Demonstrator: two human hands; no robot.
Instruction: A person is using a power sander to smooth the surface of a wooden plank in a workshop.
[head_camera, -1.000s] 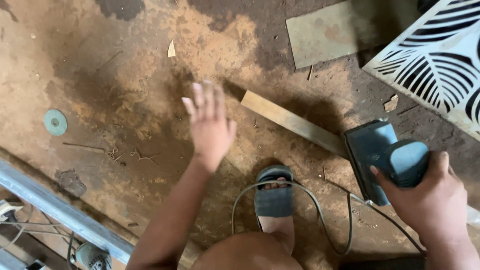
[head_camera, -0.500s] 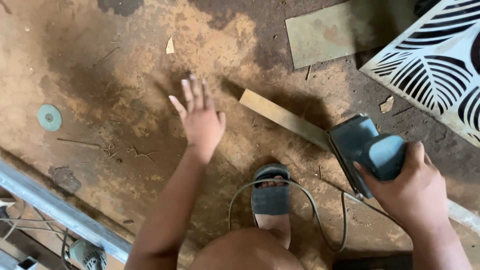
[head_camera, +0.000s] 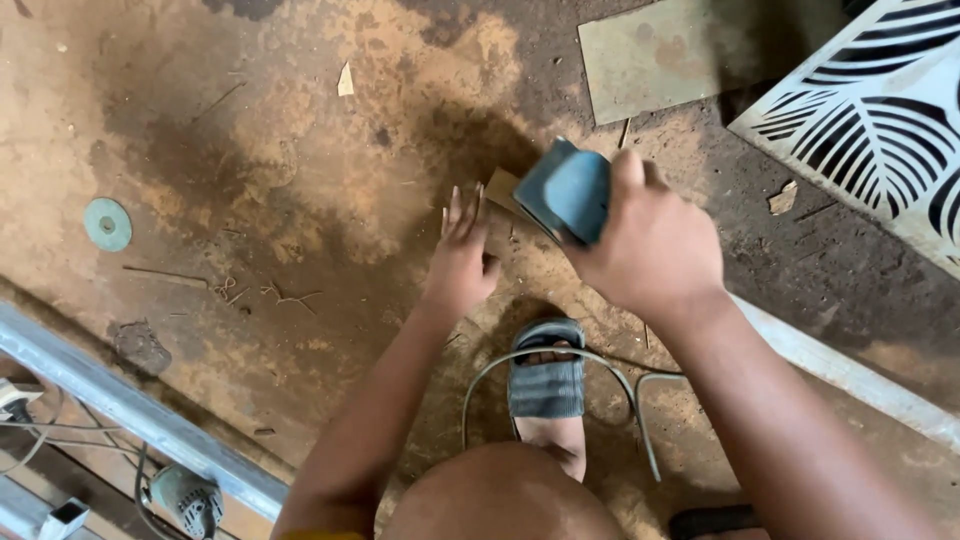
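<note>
At the far left a grey metal rail runs diagonally along the lower edge of the dusty brown floor, with a small power tool and loose cords lying below it. Above the rail a round green disc lies flat, well apart from everything else, and the ground between it and the hands is open apart from thin wood shavings.

The left hand lies flat with fingers stretched out and gripping nothing; its fingertips press on the near end of a long pale wooden strip, though how much of that end they cover is hard to tell. Just beside it, the right hand is closed around a blue-grey electric sander, which sits over the same end of the strip. The strip runs away to the lower right, reaching the picture's edge.

Below the hands a foot in a grey slide sandal stands inside a loop of grey cable.

To the right a flat greenish board lies near the top edge, and a white panel with cut-out leaf shapes fills the upper right corner, leaving a strip of bare floor between it and the wooden strip.
</note>
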